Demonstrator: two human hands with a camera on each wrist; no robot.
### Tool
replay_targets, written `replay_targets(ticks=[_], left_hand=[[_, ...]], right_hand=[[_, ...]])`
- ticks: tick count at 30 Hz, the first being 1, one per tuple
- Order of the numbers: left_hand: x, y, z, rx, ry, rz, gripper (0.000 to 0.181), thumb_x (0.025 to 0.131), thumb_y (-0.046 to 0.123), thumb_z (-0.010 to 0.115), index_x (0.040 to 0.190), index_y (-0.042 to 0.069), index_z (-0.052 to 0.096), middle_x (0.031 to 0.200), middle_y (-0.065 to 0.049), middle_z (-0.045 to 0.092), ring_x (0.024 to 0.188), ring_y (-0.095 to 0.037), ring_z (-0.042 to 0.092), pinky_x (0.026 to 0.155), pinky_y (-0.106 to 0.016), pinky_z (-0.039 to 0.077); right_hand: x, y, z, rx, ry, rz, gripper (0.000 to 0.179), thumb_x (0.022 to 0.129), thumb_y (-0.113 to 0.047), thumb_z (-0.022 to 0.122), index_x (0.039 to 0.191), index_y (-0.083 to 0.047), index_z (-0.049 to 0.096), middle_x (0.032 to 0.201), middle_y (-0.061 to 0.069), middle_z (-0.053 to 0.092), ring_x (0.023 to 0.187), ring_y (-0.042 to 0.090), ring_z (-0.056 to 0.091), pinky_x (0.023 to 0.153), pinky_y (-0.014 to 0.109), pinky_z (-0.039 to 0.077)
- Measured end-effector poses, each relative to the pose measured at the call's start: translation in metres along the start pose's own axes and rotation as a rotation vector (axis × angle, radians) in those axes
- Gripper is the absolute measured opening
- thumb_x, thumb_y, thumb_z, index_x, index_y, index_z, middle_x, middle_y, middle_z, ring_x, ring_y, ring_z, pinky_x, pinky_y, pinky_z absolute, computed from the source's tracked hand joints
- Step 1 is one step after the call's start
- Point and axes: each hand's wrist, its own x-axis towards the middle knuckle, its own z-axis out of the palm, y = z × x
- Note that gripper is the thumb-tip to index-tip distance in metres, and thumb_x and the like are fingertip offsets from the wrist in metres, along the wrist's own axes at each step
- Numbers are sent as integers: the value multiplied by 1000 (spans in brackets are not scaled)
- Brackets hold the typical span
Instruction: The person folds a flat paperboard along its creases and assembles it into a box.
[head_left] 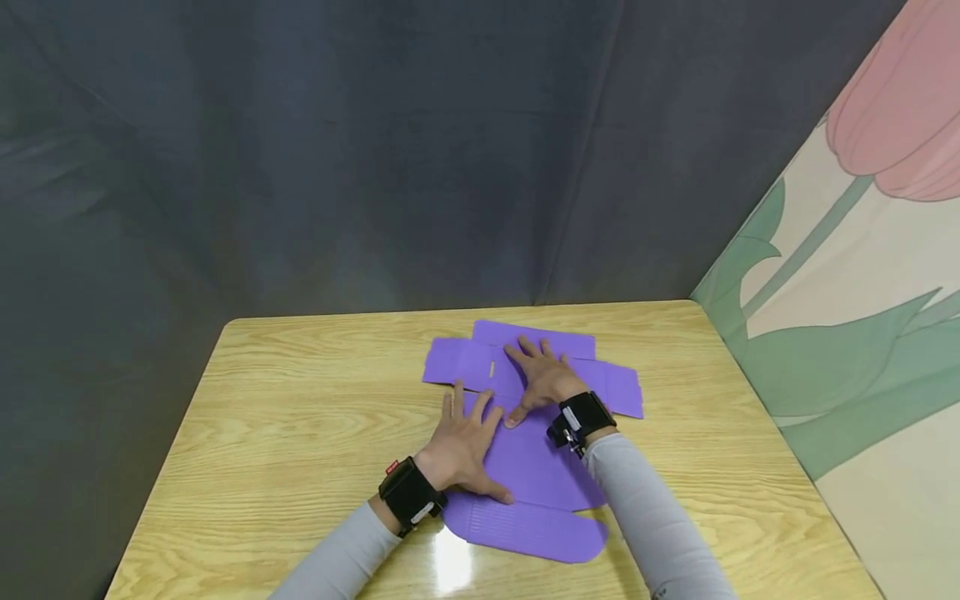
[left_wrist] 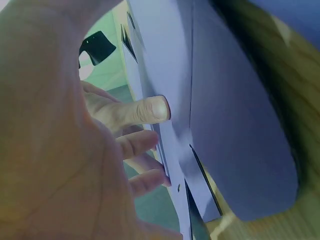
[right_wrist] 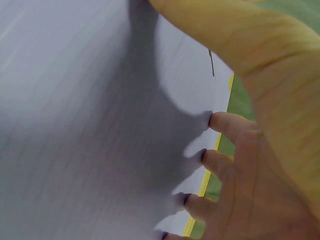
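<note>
A purple cardboard box blank (head_left: 536, 467) lies unfolded on the table, its creased panels and side flaps spread out. My left hand (head_left: 459, 446) rests with spread fingers on its left edge, the thumb near the crease of the rounded front flap (head_left: 536, 531). Farther back, my right hand (head_left: 545, 379) touches the rear panel with fingers spread and fingertips down. In the left wrist view the rounded flap (left_wrist: 235, 125) and its crease lie beside the thumb. The right wrist view shows the fingertips against the cardboard (right_wrist: 100, 125). Neither hand grips anything.
The wooden table (head_left: 300, 417) carries the blank right of its middle. A dark curtain (head_left: 375, 167) hangs behind the table's back edge. At the right stands a wall with a painted tulip (head_left: 900, 108). Each wrist wears a black strapped device (head_left: 411, 492).
</note>
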Motion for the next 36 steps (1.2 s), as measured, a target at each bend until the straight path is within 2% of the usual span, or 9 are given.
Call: replay_targets(ticks=[4,9,13,17,22,26,32,36], left_hand=[[-3,-6,3,-8,6,-6,134,59,91,81,161,16,39,172,-18,27,154,-69,10,129,-71,19],[-4,-14,8,-2,43,-5,132,57,92,81,158,17,41,168,-19,32,151,-70,18,126,-73,23],[-4,-17,10,-5,72,-8,132,55,92,82,157,17,42,166,-18,36,149,-70,24,123,-72,32],[-5,-17,12,7,54,-33,136,54,94,80,161,20,39,167,-16,35,150,-68,24,122,-70,34],[-6,-16,20,80,41,-74,140,51,99,75,162,22,40,168,-12,37,150,-67,26,122,-68,35],[-5,-9,28,146,65,-93,137,48,104,70,156,23,44,165,-10,41,147,-65,32,119,-67,39],[-7,2,29,175,56,-109,132,50,107,66,152,25,46,163,-10,42,147,-64,34,122,-66,37],[-6,8,27,185,57,-120,129,52,107,65,152,27,47,162,-9,42,149,-60,36,125,-66,32]], right_hand=[[2,-6,1,6,1,-7,146,55,-59,103,172,-22,23,180,12,11,163,51,5,126,77,11],[5,-11,-1,13,4,-43,146,55,-59,103,172,-21,23,180,13,11,164,50,4,126,78,10],[6,-13,-3,16,8,-88,143,58,-58,102,171,-18,25,180,16,11,163,53,4,125,80,9],[9,-12,-3,16,23,-111,132,65,-56,99,169,-14,31,178,19,16,162,53,11,125,79,14],[22,-6,-3,18,135,-123,96,87,-48,86,162,-6,44,169,27,34,155,52,34,125,67,32],[33,5,-1,14,247,-133,69,99,-35,73,154,1,51,160,32,45,149,53,43,121,65,39],[44,16,1,32,333,-143,62,102,-29,69,151,5,53,144,33,53,131,52,57,112,64,47],[52,20,-2,39,355,-129,58,103,-29,68,148,6,57,136,31,55,122,51,59,108,68,45]])
